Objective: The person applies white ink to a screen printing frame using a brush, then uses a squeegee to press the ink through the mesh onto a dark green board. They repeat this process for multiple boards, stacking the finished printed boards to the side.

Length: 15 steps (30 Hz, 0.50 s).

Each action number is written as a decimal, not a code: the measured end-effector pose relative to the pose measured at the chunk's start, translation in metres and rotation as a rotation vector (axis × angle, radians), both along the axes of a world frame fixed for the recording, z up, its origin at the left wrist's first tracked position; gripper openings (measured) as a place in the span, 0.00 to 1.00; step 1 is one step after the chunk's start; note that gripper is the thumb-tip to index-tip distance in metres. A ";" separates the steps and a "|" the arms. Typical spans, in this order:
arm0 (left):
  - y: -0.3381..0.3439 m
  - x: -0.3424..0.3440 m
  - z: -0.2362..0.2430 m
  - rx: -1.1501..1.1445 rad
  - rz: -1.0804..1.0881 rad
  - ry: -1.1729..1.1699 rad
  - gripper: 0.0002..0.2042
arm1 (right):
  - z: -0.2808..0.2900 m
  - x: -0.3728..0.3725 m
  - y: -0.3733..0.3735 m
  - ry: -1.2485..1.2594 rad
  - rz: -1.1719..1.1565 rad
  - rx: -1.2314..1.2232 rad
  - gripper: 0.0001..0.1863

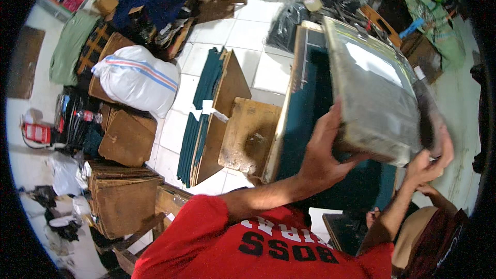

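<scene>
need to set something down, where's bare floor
White floor tiles show bare between the white sack and dark green stack, and between its brown board and the black plastic bag. Crowded: around the red fire extinguisher.

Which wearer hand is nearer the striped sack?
Left hand, at the lower left of the grey panel; the right hand, at its lower right, is farther.

Shows block capitals [287, 249] across the red shirt [196, 237] — in white and black rows; shows pale marks on the red fire extinguisher [37, 133] — too small to read.
</scene>
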State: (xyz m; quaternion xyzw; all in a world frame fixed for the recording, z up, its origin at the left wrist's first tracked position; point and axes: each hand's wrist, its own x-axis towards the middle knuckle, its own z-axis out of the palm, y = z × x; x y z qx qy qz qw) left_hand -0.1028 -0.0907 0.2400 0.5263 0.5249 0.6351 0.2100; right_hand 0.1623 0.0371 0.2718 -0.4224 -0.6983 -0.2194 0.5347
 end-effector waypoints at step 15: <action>-0.167 -0.339 -0.217 -0.525 0.884 0.137 0.14 | 0.200 0.001 0.209 -0.257 0.020 0.110 0.30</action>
